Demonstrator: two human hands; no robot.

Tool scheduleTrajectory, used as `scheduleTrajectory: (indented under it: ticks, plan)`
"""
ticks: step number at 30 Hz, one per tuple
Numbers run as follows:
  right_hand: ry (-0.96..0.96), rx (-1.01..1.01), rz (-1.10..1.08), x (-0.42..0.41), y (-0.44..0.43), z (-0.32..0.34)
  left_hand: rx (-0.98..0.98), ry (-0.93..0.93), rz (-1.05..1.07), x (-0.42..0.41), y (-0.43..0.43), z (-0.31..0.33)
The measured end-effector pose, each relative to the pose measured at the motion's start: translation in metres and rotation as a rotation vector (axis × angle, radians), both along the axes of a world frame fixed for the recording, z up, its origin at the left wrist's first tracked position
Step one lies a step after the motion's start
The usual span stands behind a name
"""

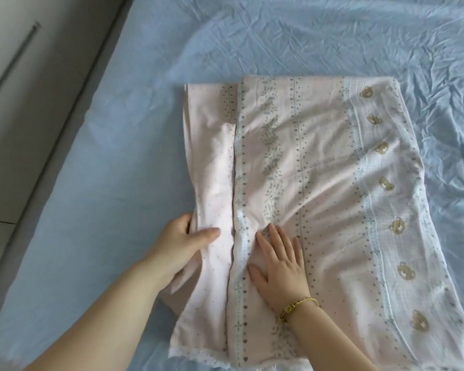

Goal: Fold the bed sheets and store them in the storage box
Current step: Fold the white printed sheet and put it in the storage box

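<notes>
The sheet (319, 183) lies partly folded on the bed (105, 143). The left hand (182, 242) pinches its left flap. The right hand (279, 263) presses it flat, fingers (276, 238) spread. Further folds and storing likely remain.

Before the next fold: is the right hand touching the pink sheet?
Touching. The head view shows the right hand lying flat, palm down, on the pink sheet, with no gap between them.
</notes>
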State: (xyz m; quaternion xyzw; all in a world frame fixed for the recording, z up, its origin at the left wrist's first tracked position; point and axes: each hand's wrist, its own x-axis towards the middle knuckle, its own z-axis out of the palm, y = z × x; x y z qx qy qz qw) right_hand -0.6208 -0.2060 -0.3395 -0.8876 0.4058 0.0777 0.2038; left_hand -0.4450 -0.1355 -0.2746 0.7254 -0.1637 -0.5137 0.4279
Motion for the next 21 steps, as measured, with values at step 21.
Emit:
scheduleTrajectory:
  ticks: [21]
  plan:
    - [-0.085, 0.466, -0.347, 0.024, -0.071, 0.02, 0.143, -0.178, 0.12, 0.013, -0.074, -0.053]
